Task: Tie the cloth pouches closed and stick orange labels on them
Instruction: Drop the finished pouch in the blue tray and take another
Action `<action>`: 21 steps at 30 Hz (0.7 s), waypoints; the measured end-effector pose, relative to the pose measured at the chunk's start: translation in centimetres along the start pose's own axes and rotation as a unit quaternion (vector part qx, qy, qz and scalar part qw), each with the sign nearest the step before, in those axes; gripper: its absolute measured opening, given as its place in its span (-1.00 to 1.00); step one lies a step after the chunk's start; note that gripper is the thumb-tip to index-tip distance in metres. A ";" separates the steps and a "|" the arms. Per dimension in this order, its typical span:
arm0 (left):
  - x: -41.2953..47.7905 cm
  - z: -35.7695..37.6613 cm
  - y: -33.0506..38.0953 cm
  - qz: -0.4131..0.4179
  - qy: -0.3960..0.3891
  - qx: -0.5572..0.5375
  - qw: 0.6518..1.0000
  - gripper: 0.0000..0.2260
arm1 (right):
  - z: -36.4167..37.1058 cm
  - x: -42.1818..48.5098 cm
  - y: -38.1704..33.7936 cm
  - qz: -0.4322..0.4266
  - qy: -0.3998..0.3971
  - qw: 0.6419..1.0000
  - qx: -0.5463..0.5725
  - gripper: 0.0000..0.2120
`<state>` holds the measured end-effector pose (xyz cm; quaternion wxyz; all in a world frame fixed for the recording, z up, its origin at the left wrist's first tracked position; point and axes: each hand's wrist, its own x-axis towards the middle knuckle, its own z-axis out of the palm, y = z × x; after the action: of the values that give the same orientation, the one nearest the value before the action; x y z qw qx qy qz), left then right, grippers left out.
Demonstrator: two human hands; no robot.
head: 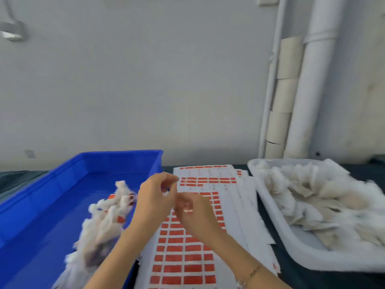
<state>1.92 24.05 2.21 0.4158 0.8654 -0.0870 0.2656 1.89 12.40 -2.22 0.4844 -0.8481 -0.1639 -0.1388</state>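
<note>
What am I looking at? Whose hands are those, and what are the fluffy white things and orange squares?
A camera on a person's head took this picture, looking down at their own hands; there is no machine. The left hand and right hand meet above white sheets of orange labels. Their fingers curl close together, but it is too blurry to tell whether they hold anything. The blue bin on the left holds cloth pouches, some with orange on them. The white tray on the right is piled with more pouches.
</note>
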 end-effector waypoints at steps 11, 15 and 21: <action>-5.4 17.4 11.7 0.102 -0.241 -0.166 0.951 -0.87 | -21.2 -10.8 6.2 0.112 0.123 0.979 -0.118 -0.80; -5.4 22.4 14.5 0.114 -0.326 -0.136 0.929 -0.82 | -27.3 -11.5 9.9 0.180 0.122 0.956 -0.198 -0.86; -4.8 28.3 17.5 0.151 -0.447 0.025 0.881 -0.79 | -32.5 -11.3 16.0 0.319 0.073 0.887 -0.327 -0.72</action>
<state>2.35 -9.17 -3.02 0.2659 0.8786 -0.3866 -0.0883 -4.25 -25.09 -3.12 0.2083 -0.9525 0.2055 -0.0839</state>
